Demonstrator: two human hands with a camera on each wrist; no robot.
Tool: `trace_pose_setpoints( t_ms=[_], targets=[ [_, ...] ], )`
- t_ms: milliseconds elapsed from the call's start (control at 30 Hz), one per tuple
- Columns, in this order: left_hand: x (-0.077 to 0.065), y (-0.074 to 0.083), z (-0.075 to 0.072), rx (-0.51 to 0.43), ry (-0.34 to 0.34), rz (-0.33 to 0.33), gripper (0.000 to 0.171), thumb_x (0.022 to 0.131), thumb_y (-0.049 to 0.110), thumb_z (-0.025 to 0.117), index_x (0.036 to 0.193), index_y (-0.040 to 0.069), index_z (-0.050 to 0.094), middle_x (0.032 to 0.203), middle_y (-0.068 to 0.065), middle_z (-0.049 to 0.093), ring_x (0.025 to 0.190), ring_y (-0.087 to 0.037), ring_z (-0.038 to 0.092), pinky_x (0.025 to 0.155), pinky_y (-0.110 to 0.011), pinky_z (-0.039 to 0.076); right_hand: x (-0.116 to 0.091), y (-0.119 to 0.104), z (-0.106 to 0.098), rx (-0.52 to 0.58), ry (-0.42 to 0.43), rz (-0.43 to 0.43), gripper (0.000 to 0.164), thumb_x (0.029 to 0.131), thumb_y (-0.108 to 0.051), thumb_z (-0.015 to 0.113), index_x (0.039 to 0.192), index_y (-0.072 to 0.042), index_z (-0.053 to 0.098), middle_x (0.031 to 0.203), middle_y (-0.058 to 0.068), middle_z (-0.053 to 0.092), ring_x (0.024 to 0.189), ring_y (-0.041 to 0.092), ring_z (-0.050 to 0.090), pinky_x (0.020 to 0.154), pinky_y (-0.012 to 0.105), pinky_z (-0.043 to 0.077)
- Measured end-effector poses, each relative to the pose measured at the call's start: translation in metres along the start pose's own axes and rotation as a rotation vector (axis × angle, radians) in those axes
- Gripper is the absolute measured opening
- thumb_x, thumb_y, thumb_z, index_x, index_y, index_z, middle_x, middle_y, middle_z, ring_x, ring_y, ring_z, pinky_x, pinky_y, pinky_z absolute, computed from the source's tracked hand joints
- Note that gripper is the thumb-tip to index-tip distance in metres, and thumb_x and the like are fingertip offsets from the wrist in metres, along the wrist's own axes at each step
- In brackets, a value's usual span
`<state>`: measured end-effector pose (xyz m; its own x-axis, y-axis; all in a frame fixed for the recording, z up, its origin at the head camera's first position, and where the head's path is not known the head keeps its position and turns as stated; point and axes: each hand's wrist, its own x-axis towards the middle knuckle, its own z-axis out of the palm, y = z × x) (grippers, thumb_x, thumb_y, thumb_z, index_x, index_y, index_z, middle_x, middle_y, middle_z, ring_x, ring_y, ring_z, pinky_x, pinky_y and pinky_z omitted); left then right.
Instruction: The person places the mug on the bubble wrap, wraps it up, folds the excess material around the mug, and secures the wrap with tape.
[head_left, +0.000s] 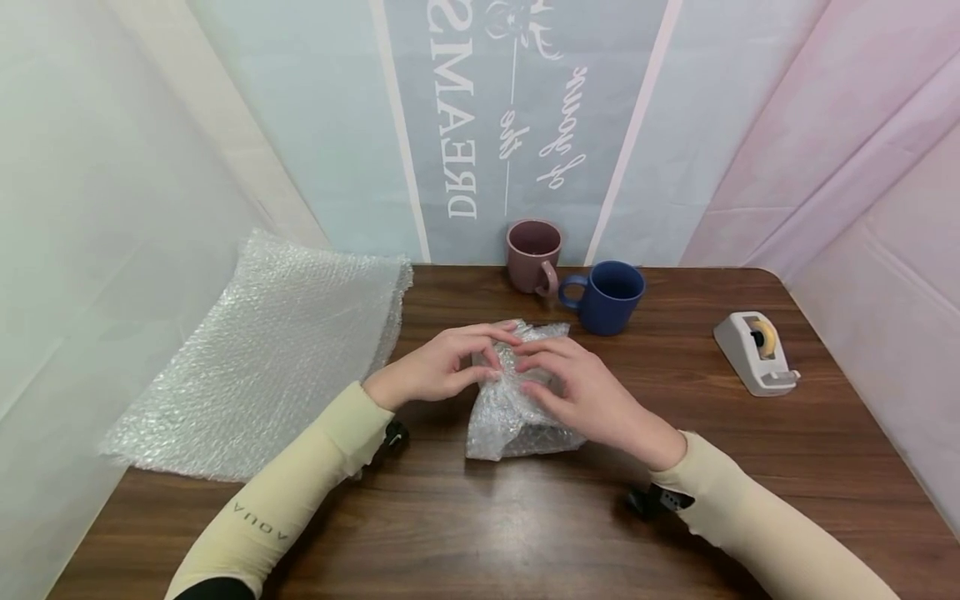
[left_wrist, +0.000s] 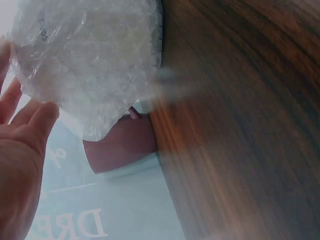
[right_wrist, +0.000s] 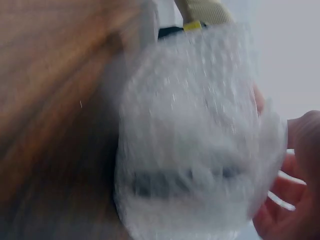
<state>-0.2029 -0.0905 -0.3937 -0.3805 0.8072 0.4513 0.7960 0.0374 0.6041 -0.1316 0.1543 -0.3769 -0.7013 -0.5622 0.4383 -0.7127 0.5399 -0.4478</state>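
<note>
A crumpled bundle of bubble wrap [head_left: 493, 425] stands on the table in front of me, gathered toward its top. From the left, my left hand [head_left: 450, 362] pinches the gathered wrap with bent fingers and thumb. Opposite it, my right hand [head_left: 588, 392] holds the top from the right, fingertips close to the left ones. The left wrist view has the fingertips at the edge of the wrap [left_wrist: 95, 65]. Through the wrap [right_wrist: 185, 125] in the right wrist view, a dark band shows; what lies inside is veiled by the plastic.
Behind the bundle stand a mauve mug [head_left: 525, 271] and a blue mug [head_left: 609, 304], close together. Flat sheets of bubble wrap [head_left: 277, 358] cover the table's left side. A white tape dispenser [head_left: 753, 354] sits at the right. Hanging cloth [head_left: 525, 125] borders the table's back and sides.
</note>
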Motion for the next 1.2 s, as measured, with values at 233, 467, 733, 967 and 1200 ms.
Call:
trace_pose_setpoints(
  t_ms=[233, 467, 733, 967, 1200],
  targets=[
    [-0.001, 0.004, 0.003, 0.177, 0.023, 0.055, 0.014, 0.095, 0.005, 0.067, 0.088, 0.011, 0.057, 0.138, -0.010, 0.057, 0.140, -0.027, 0.040, 0.113, -0.036, 0.034, -0.002, -0.030, 0.018, -0.312, 0.068, 0.059, 0.057, 0.079, -0.062, 0.073, 0.100, -0.010, 0.061, 0.099, 0.003, 0.054, 0.095, 0.025, 0.049, 0.078, 0.040, 0.045],
    [-0.005, 0.006, 0.002, 0.247, 0.033, 0.039, 0.013, 0.095, 0.012, 0.068, 0.088, 0.014, 0.058, 0.141, -0.004, 0.057, 0.140, -0.026, 0.040, 0.114, -0.036, 0.033, 0.004, -0.026, 0.017, -0.326, 0.012, 0.058, 0.039, 0.074, -0.027, 0.087, 0.098, -0.013, 0.060, 0.100, 0.002, 0.054, 0.096, 0.026, 0.052, 0.082, 0.041, 0.048],
    [-0.005, 0.014, 0.003, 0.347, -0.014, -0.030, 0.006, 0.097, 0.023, 0.067, 0.100, 0.018, 0.068, 0.105, 0.009, 0.069, 0.134, -0.021, 0.043, 0.102, -0.033, 0.044, 0.004, -0.010, -0.003, -0.204, -0.111, -0.044, 0.034, 0.076, -0.006, 0.084, 0.100, -0.018, 0.064, 0.104, -0.005, 0.059, 0.098, 0.018, 0.055, 0.080, 0.037, 0.049],
    [-0.002, 0.025, 0.007, 0.552, -0.028, 0.079, 0.014, 0.098, 0.025, 0.066, 0.107, 0.017, 0.072, 0.094, 0.012, 0.072, 0.111, -0.022, 0.050, 0.096, -0.036, 0.040, -0.002, 0.028, -0.017, 0.032, -0.119, -0.232, 0.037, 0.077, 0.008, 0.079, 0.104, -0.015, 0.068, 0.117, 0.000, 0.065, 0.117, 0.023, 0.057, 0.094, 0.038, 0.049],
    [-0.005, 0.031, 0.009, 0.613, -0.020, 0.071, 0.038, 0.090, 0.044, 0.072, 0.120, 0.021, 0.071, 0.084, 0.014, 0.067, 0.105, -0.019, 0.045, 0.091, -0.044, 0.032, -0.005, 0.046, -0.025, 0.105, -0.126, -0.261, 0.044, 0.077, 0.020, 0.072, 0.102, -0.016, 0.070, 0.120, 0.000, 0.068, 0.124, 0.027, 0.056, 0.094, 0.023, 0.048]
  ],
)
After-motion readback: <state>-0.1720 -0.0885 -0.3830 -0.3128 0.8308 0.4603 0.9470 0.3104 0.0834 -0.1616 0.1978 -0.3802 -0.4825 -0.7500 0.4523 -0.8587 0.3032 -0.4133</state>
